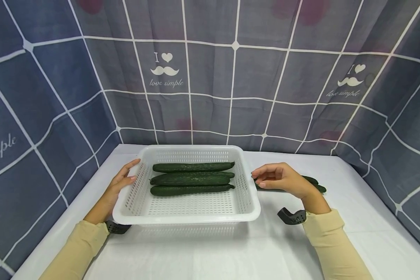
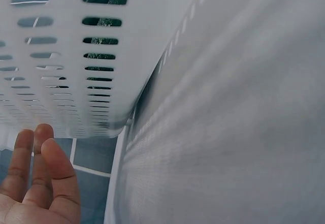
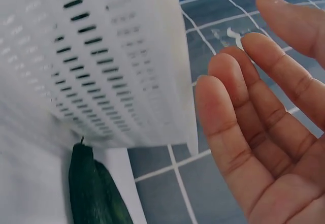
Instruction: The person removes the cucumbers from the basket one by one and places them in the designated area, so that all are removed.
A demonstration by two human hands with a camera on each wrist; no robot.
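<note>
A white perforated plastic basket (image 1: 187,218) stands in front of me, with several long dark green cucumbers (image 1: 192,179) lying crosswise in it. At its left rim is my left hand (image 1: 116,187), fingers extended and fingertips right at the edge. In the left wrist view, those fingers (image 2: 60,170) are straight beside the slotted side wall. My right hand (image 1: 283,181) hovers just off the basket's right side, fingers loosely bent and holding nothing. Under and behind it, more cucumbers (image 1: 320,188) lie on the table, partly hidden by the hand; the right wrist view shows two cucumbers (image 3: 89,188) beside the basket wall.
A white cloth covers the table (image 1: 210,252). Dark grey-blue curtains (image 1: 210,77) with a white grid pattern enclose the back and both sides, close behind the basket. Black wrist straps (image 1: 294,216) sit at the sleeve cuffs.
</note>
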